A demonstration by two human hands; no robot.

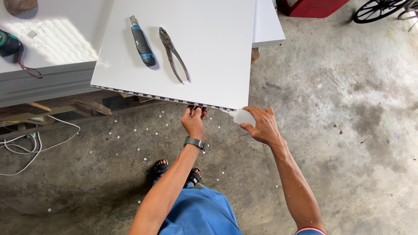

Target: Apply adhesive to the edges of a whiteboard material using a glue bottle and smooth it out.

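Note:
A white hollow-core panel (209, 48) overhangs the workbench, its cut edge with small cells facing me. My left hand (193, 121) reaches up under that near edge, fingers touching the underside. My right hand (260, 126) grips a small white squeeze bottle (242, 117) whose nozzle points at the panel's near right corner. On top of the panel lie a blue utility knife (142, 42) and a pair of metal pliers (173, 54), side by side and away from both hands.
More white boards (48, 48) lie to the left on a wooden frame, with a green tool (8, 43) and its cord. White cables (26, 146) and several small white chips lie on the concrete floor. A red object (313, 6) and bicycle wheel (379, 8) stand at the back right.

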